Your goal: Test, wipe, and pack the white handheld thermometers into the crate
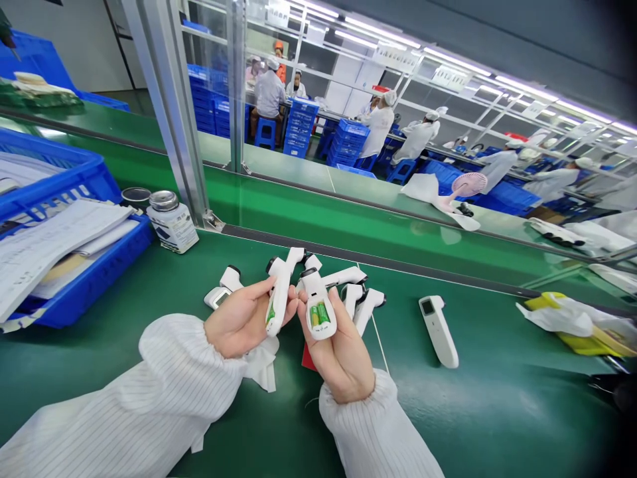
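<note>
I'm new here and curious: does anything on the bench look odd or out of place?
One white thermometer lies alone, away from the jumbled pile. Another thermometer, in the right hand, shows uncovered batteries. Nothing looks spilled.

Hanging signs [451, 78], bottle label [180, 232], paper sheets [60, 236], no text legible

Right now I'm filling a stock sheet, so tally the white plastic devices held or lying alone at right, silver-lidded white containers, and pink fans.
White plastic handheld devices, one each in left hand and right hand, one alone: 3
White boxy silver-lidded container: 1
Pink plastic fan: 1
Total: 5
</note>
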`<state>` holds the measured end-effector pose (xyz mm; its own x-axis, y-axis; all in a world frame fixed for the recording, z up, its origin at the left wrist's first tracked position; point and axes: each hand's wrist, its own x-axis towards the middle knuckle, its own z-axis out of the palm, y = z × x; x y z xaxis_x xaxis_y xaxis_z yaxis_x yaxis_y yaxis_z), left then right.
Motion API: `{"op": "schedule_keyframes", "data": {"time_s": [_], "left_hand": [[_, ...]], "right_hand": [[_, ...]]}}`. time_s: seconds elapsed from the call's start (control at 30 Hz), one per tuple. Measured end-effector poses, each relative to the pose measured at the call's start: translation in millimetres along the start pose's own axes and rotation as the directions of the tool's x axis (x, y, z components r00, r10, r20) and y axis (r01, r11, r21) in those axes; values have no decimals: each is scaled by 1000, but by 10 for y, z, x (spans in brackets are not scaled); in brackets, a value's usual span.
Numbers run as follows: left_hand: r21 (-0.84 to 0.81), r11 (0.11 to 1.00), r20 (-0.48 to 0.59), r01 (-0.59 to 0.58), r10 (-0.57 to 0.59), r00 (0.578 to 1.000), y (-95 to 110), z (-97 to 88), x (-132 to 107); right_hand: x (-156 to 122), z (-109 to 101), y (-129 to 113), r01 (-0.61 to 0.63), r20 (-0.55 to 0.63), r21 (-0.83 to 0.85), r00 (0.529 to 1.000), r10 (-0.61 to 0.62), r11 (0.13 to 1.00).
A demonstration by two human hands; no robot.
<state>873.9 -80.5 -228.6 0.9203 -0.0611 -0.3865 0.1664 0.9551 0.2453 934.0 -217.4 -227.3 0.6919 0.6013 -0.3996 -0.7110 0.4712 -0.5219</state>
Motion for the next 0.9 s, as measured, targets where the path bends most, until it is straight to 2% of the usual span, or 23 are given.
{"op": "schedule_keyframes", "data": {"time_s": [0.13, 0.23, 0.3, 0.43, 0.53, 0.63, 0.77, 0.9], "left_hand": [[25, 1000, 23, 12, -13, 1000, 3, 9, 8], [86, 996, 41, 4, -7, 999, 0, 36, -17], [192, 980, 63, -57, 46, 997, -13, 52, -51], [416, 888, 189, -197, 128, 974, -60, 36, -104], [449, 867, 289, -215, 86, 953, -91, -7, -100], [457, 861, 340, -224, 63, 938, -107, -34, -91], [538, 790, 311, -296, 140, 940, -120, -16, -115], [683, 624, 242, -379, 297, 924, -144, 21, -136]], "right_hand": [[2, -3, 0, 4, 21, -15, 1000, -3, 1000], [-30, -24, -18, 46, 106, -58, 994, -40, 997], [-74, -39, -37, 88, 176, -121, 982, -66, 989], [-154, -59, -45, 178, 291, -230, 951, -107, 957], [-165, -65, -18, 219, 362, -242, 924, -122, 945], [-163, -61, 0, 243, 410, -229, 902, -133, 943], [-170, -46, 11, 220, 435, -191, 893, -119, 957], [-149, -45, 31, 200, 438, -192, 894, -98, 961]]}}
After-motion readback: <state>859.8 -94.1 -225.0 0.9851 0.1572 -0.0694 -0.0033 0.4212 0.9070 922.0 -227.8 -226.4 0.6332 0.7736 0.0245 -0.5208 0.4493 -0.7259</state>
